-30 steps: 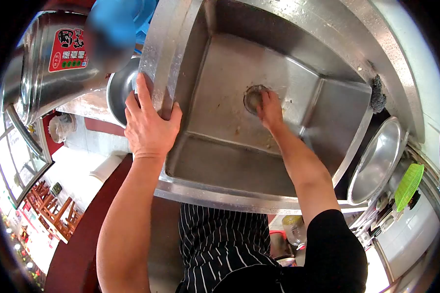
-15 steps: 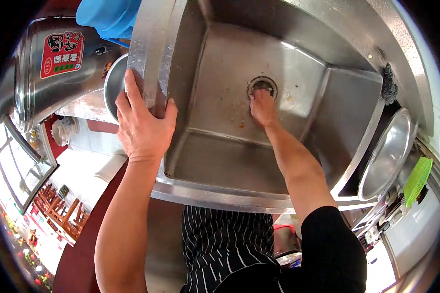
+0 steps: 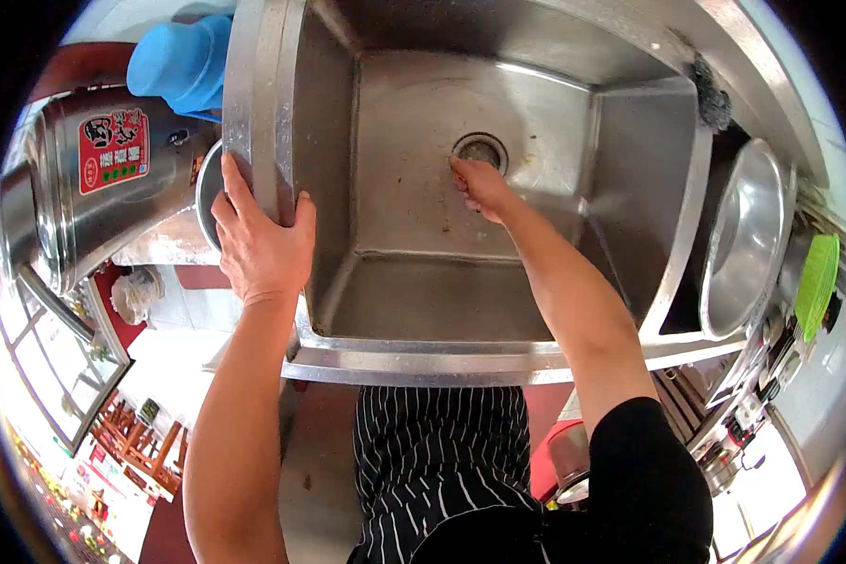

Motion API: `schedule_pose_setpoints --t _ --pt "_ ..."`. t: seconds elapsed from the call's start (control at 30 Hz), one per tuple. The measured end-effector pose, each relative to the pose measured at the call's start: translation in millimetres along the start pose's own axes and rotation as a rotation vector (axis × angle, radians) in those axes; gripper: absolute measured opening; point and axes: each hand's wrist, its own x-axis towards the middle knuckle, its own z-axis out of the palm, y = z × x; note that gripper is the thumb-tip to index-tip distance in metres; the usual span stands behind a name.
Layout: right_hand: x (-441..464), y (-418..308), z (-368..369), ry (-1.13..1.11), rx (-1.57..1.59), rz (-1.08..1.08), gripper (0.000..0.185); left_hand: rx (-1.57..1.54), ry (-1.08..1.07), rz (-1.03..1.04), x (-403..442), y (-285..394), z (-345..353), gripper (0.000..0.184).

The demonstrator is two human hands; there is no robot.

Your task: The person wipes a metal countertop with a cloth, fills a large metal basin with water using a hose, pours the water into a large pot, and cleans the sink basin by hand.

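Note:
My left hand (image 3: 265,240) rests on the left rim of the stainless steel sink (image 3: 423,301), its thumb and fingers spread. Inside the basin, my right hand (image 3: 484,191) is just below and partly over the round drain (image 3: 480,150). The right fingers are curled together, thumb toward the drain's left edge; whatever they may hold is hidden. Small dark specks dot the basin floor around the drain.
Left of the sink stand a blue plastic container (image 3: 174,66) and a large steel barrel with a red label (image 3: 113,150). At right are a dark scouring pad (image 3: 712,94), a metal basin (image 3: 744,240) and a green plastic basket (image 3: 817,287).
My right hand has lifted back from the drain opening, toward me, with its fingers now curled. The left hand stays on the rim. The whole view has shifted slightly.

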Motion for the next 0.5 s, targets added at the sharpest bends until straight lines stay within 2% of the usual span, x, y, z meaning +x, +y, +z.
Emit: schedule_pose_setpoints --t 0.07,0.2,0.27,0.33,0.47,0.5 --pt "-46 -27 -17 -0.301 0.456 0.164 0.035 -0.015 0.019 0.026 0 -2 2 0.096" --pt "-104 -36 -42 -0.209 0.502 0.166 0.034 0.039 0.078 0.077 -2 -7 5 0.095" --pt "-146 -39 -66 -0.270 0.604 0.061 0.035 0.053 0.089 0.063 -4 -6 6 0.095" --pt "-201 -40 -84 -0.173 0.692 0.007 0.036 0.061 0.111 0.074 -6 -5 7 0.095" --pt "-306 13 -116 0.051 0.939 -0.095 0.040 0.065 0.138 0.088 -5 -9 14 0.093" --pt "-331 37 -125 0.022 1.012 -0.165 0.038 0.089 0.140 0.060 -5 -9 16 0.093"
